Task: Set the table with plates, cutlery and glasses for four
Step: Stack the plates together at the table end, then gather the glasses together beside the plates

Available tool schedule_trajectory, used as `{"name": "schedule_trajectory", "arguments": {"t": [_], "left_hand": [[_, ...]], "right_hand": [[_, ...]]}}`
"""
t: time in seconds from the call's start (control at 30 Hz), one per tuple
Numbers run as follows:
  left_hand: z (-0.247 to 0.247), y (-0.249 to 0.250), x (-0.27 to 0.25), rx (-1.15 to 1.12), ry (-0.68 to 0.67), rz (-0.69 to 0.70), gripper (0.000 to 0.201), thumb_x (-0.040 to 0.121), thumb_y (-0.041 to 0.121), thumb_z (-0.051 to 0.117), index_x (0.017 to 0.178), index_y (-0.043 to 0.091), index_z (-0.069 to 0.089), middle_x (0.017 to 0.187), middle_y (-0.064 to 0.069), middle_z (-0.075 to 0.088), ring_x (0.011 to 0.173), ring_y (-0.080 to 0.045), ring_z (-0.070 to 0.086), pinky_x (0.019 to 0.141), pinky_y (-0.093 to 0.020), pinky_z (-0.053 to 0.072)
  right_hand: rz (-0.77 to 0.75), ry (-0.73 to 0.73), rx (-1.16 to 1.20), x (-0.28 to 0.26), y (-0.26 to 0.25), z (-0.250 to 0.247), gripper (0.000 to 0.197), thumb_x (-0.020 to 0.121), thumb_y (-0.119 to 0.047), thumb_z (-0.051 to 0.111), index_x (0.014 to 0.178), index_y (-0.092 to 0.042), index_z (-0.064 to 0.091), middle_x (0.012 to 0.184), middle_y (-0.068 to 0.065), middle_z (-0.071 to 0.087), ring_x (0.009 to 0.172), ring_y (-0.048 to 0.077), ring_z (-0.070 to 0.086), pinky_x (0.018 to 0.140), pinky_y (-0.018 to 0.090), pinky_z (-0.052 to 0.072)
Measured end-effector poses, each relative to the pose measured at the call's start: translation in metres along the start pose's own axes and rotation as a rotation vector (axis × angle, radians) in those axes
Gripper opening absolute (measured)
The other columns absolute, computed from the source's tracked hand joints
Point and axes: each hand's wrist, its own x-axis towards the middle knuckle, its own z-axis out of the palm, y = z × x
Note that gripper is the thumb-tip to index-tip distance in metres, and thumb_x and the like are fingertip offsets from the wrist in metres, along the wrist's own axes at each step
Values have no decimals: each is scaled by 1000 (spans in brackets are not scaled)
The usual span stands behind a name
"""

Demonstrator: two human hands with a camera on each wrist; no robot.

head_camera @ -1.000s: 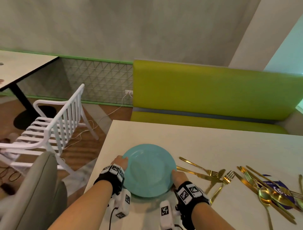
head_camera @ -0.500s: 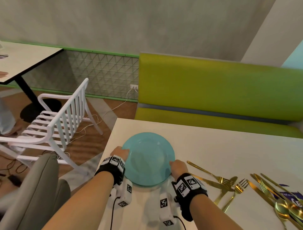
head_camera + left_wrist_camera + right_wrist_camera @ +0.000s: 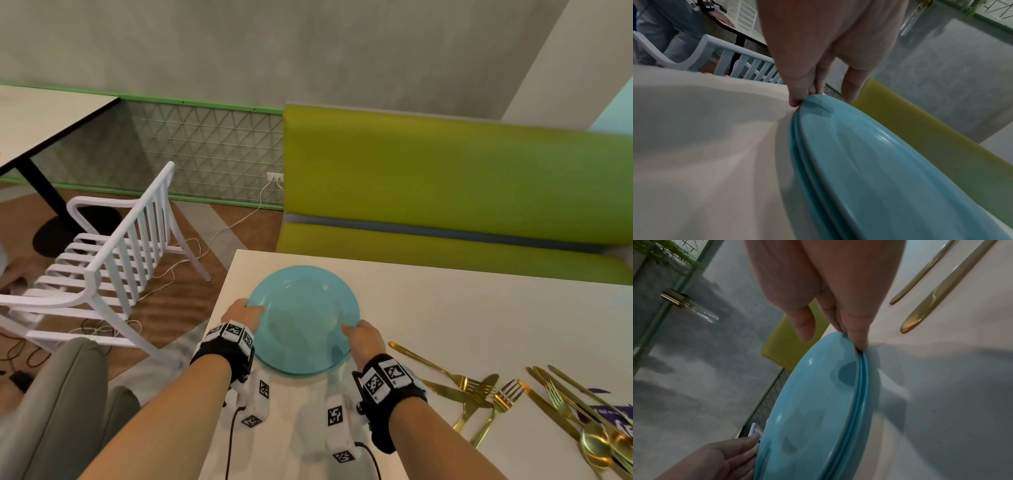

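A stack of light-blue plates [image 3: 303,315] is at the left end of the white table [image 3: 445,308], near its far edge. My left hand [image 3: 245,313] grips the stack's left rim, thumb on top and fingers curled under the edge [image 3: 818,91]. On the opposite rim my right hand [image 3: 361,337] holds it the same way [image 3: 838,331]. Layered rims of the plates [image 3: 879,162] show in both wrist views [image 3: 813,402]. I cannot tell whether the stack's base touches the table. Gold cutlery [image 3: 479,387] lies loose to the right.
More gold knives, forks and spoons [image 3: 589,421] are piled on a purple packet at the right edge. A green bench [image 3: 445,192] runs behind the table. A white slatted chair [image 3: 113,253] stands on the left, and a grey chair back [image 3: 51,404] is close at lower left.
Both hands have carried the plate stack away from me, toward the table's far left corner and farther from the cutlery. The grip on both rims is unchanged.
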Motion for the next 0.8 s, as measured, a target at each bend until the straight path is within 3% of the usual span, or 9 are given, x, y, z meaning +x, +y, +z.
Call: {"name": "schedule_trajectory", "arguments": {"t": [0.17, 0.3, 0.37, 0.43, 0.57, 0.67, 0.8], "left_hand": [[-2, 1, -2, -18, -10, 21, 39, 85, 27, 60, 120, 10, 59, 121, -14, 62, 110, -32, 57, 90, -33, 43], [-3, 1, -3, -86, -4, 30, 35, 83, 24, 64, 114, 7, 61, 115, -15, 65, 106, -33, 59, 94, -36, 47], [-2, 1, -2, -129, -7, 16, 41, 80, 26, 67, 115, 5, 60, 115, -16, 65, 106, -34, 60, 96, -39, 48], [-2, 2, -6, -161, 10, -19, 56, 79, 30, 68, 126, 4, 53, 125, -17, 60, 114, -35, 57, 101, -42, 45], [1, 12, -21, -261, 118, -59, 71, 83, 23, 67, 143, 9, 34, 144, -17, 43, 130, -35, 44, 109, -40, 36], [4, 26, -37, -305, 222, -47, 66, 84, 17, 65, 142, 8, 35, 142, -19, 42, 131, -35, 42, 107, -39, 36], [16, 45, -57, -275, 285, 13, 58, 85, 12, 61, 138, 4, 39, 139, -21, 43, 130, -36, 40, 107, -40, 34]], "right_hand": [[-7, -9, 72, 0, -2, 2, 12, 87, -10, 57, 99, -8, 59, 102, 14, 63, 98, 30, 59, 90, 40, 47], [3, -8, 79, 3, -5, 4, 24, 88, -9, 56, 110, -3, 60, 105, 14, 63, 103, 32, 59, 94, 43, 47], [8, -12, 86, 3, -5, 4, 27, 88, -7, 56, 114, -2, 58, 105, 13, 62, 102, 31, 59, 94, 42, 47], [13, -19, 73, 1, -7, 3, 29, 89, -7, 55, 117, -2, 57, 108, 13, 62, 101, 29, 58, 94, 41, 47], [28, -30, -27, -8, -16, -7, 47, 91, -10, 54, 136, -1, 41, 136, 15, 50, 125, 32, 48, 107, 41, 38], [26, -30, -125, -19, -25, -22, 62, 95, -17, 52, 147, 0, 23, 153, 14, 29, 140, 28, 30, 114, 35, 26], [52, -2, -78, -41, -30, -55, 48, 98, -19, 43, 142, -1, 36, 148, 13, 37, 137, 27, 36, 110, 30, 29]]}}
